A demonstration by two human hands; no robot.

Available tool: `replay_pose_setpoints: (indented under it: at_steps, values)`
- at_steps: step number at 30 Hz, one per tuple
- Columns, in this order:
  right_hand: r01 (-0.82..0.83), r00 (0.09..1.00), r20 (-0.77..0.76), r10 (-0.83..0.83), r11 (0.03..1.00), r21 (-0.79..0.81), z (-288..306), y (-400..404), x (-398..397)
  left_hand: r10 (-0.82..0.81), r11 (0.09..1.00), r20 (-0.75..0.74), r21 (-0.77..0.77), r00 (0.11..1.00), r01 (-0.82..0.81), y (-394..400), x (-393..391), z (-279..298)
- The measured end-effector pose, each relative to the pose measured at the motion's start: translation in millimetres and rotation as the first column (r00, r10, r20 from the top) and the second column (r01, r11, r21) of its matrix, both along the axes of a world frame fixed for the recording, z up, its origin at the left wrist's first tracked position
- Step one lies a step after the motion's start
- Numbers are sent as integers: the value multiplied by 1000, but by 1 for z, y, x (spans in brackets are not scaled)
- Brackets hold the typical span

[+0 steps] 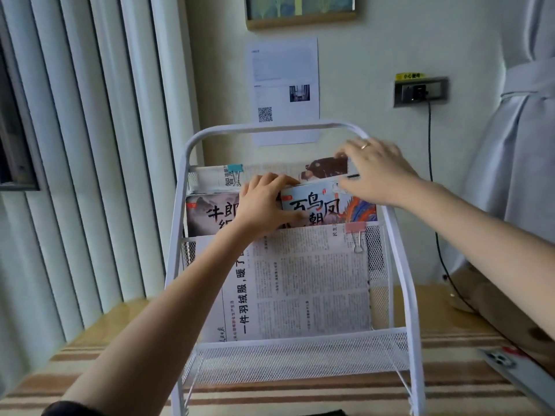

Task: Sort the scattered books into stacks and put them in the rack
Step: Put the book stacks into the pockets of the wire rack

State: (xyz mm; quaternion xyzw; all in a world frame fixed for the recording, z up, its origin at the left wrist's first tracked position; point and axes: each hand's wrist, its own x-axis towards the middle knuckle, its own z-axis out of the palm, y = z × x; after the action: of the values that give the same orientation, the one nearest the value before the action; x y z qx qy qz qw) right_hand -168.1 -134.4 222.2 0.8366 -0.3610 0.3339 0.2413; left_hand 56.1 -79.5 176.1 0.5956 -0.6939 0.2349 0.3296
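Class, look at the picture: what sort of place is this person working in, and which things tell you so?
Probably a room in a home or small office: curtains, a framed picture above a wall socket, and a white magazine rack.

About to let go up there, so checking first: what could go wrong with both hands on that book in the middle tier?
1. The phoenix-cover book sits tilted, its top edge above the rail; released, it may tip or slide.
2. The left hand overlaps the neighbouring book and could drag it.
3. The right hand could snag the clipped newspaper behind.
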Motion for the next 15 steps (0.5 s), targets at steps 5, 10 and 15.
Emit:
replay_pose_setpoints:
  at_steps: [5, 10, 15]
  values:
    - [71, 985, -160, -66, 997, 26, -20, -10, 14, 50, 996, 115, -83, 992, -40, 1, 3, -11]
    - [6, 987, -159, 16, 990, 139, -16, -19, 12, 31, 991, 100, -132, 994, -18, 3, 0, -18]
    - [-30, 996, -83, 37, 996, 84, -21, -21, 12, 9, 992, 74, -126, 997, 0, 3, 5, -18]
